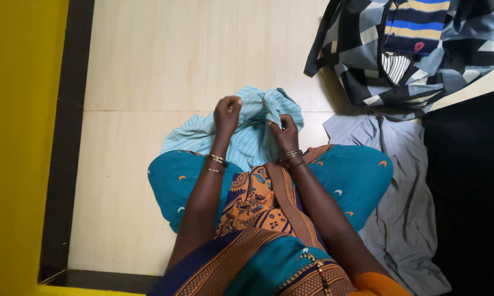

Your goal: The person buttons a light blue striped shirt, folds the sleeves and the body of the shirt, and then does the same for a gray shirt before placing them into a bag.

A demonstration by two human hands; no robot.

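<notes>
From the head view I see my left hand [227,111] closed in a fist on the light blue striped shirt [258,129], and my right hand [284,131] pinching the same cloth between thumb and fingers. The shirt lies bunched on the tiled floor [159,66] at twelve o'clock from my knees, touching them, its body crumpled and not laid flat. I judge the handling of this shirt barely begun: no neat fold shows in it yet. At three o'clock a grey garment [406,208] lies loose and unfolded beside my right knee. At one o'clock sits an open patterned bag [466,49] with striped clothes inside. I can make out no finished folded stack anywhere.
</notes>
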